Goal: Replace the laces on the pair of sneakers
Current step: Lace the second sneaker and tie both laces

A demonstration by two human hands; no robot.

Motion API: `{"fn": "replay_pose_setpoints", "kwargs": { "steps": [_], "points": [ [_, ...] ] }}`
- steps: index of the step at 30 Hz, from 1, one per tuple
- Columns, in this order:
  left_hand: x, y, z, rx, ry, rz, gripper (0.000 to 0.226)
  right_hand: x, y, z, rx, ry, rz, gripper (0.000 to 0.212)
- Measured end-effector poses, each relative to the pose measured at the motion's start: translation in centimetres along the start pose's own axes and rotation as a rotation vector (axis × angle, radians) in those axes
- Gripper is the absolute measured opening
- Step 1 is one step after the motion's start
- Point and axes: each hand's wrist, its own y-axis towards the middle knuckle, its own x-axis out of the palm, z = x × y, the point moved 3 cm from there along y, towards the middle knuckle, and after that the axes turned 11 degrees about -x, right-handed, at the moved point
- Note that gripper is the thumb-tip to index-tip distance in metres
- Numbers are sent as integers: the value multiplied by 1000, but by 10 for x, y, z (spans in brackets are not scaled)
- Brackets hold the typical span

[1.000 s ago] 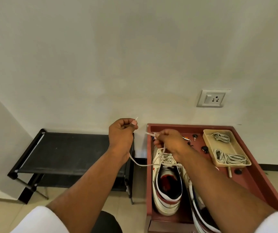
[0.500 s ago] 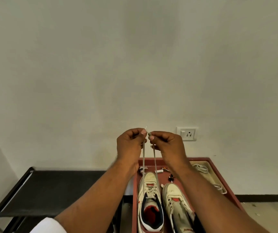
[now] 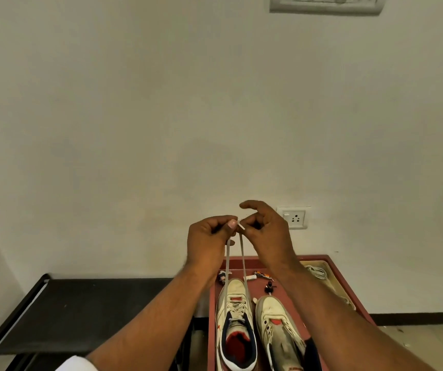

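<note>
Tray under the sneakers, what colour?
Reddish-brown tray, seen in the head view.

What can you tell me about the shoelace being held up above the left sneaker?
The shoelace is pale grey, flat and looks like woven fabric. Its two strands rise taut from the left sneaker, where it is already crisscrossed. The left hand and right hand pinch its ends together, tips side by side.

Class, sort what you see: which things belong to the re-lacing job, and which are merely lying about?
Part of the job:
lace, pinched by left hand and right hand
left sneaker
right sneaker
spare laces in the beige tray

Lying about:
black bench
wall socket
small clutter behind the sneakers
</note>
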Motion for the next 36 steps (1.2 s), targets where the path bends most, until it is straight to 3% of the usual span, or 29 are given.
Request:
{"fn": "replay_pose_setpoints", "kwargs": {
  "steps": [5, 8, 12, 17, 21, 24, 26, 28, 30, 33, 36],
  "points": [
    [-3, 3, -1, 85, 151, -43, 29, 2, 6, 6, 13, -84, -56, 24],
    [-2, 3, -3, 97, 137, 54, 15, 5, 6, 9, 25, -109, -50, 14],
    [-4, 4, -11, -93, -63, 129, 10, 7, 2, 11, -15, -132, -72, 9],
    [-2, 7, -19, -397, -190, 99, 10, 6, -3, 12, -232, -418, -244, 4],
    [-6, 13, -15, -324, -22, 30, 15, 7, 3, 16, -356, -692, -463, 17],
    [-7, 12, -7, -28, 341, -136, 18, 5, 9, 21, -228, -849, -659, 23],
    [-5, 7, -12, 204, 717, -274, 21, 1, 12, 20, -58, -757, -719, 21],
    [-8, 2, -27, 338, 907, -343, 19, -5, 10, 20, 118, -580, -740, 16],
    [-16, -5, -38, 377, 897, -300, 23, -10, 3, 22, 263, -399, -723, 11],
    [-26, -17, -51, 299, 815, -280, 38, -12, -12, 23, 395, -180, -680, 10],
    [-27, -24, -65, 322, 678, -274, 18, -11, -28, 25, 501, -28, -634, 7]
  ]
}}
